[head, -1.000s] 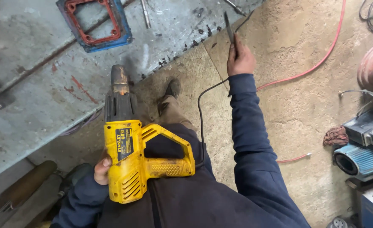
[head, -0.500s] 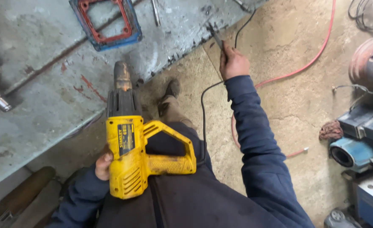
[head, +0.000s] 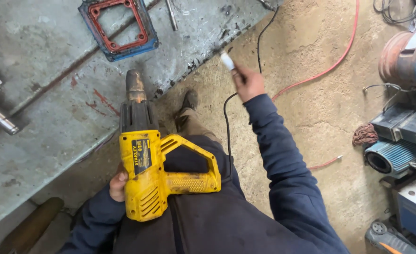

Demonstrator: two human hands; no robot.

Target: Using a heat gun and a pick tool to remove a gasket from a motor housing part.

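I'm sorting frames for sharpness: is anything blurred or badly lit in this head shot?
Head view: the yellow heat gun in the left hand is sharp; the right hand and the white object it holds are motion-smeared; light is soft and even, without glare or hard shadows.

rough concrete floor (head: 311,108) with cracks, big scuffed grey metal counter (head: 43,117) on the left, red hose (head: 344,51) snaking across, old blue motors (head: 396,155) piled on the right, flat daylight

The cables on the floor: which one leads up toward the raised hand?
The thin black cable, running beside the right hand; the red hose lies apart.
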